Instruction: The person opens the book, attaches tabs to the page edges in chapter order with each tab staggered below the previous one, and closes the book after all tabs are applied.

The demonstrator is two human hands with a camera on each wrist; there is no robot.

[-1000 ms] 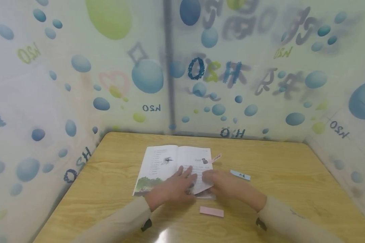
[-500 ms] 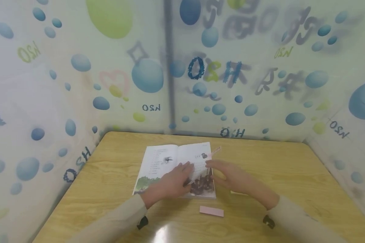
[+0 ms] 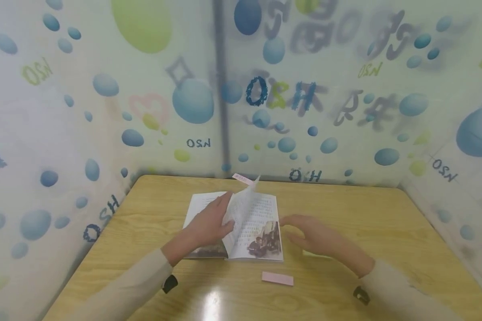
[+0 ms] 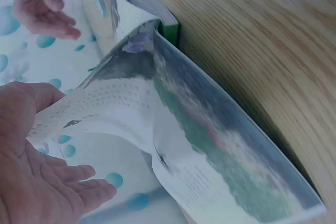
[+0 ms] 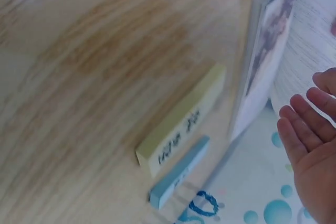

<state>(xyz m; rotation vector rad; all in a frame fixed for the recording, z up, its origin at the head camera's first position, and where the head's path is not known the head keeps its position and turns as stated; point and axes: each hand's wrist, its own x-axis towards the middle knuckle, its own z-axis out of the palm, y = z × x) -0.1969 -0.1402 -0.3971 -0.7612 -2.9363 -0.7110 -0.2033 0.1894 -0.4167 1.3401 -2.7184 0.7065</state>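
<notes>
- Fingers (image 4: 79, 174) of the left hand (image 3: 206, 225) extend well apart from the thumb, a raised page (image 4: 110, 93) resting against the hand between them.
- Fingers of the right hand (image 3: 317, 236) are loosely bent, palm partly turned inward and holding nothing, just beside the right edge of an open book (image 3: 261, 211); whether a fingertip touches that edge cannot be told.
- Raised near its middle, the page stands curved above the spine, a pink tab (image 3: 242, 179) by its upper end; the book lies near the centre of the worktop (image 3: 345, 200), its right-hand page flat, with text and a dark picture.
- Left wrist reaches in from the lower left, the hand across the book's left half; right forearm slants in from the lower right, clear of the pages.
- Strips of wood separate the book's near edge from a pink block (image 3: 278, 278) and its far edge from the back of the worktop; wider wood stretches on both sides.
- Beside the book's right edge, a yellow block (image 5: 181, 119) and a blue block (image 5: 178, 171) lie close together, both marked with writing.
- Beyond the far edge rises a backdrop (image 3: 152, 80) of blue and green drops with mirrored lettering.
</notes>
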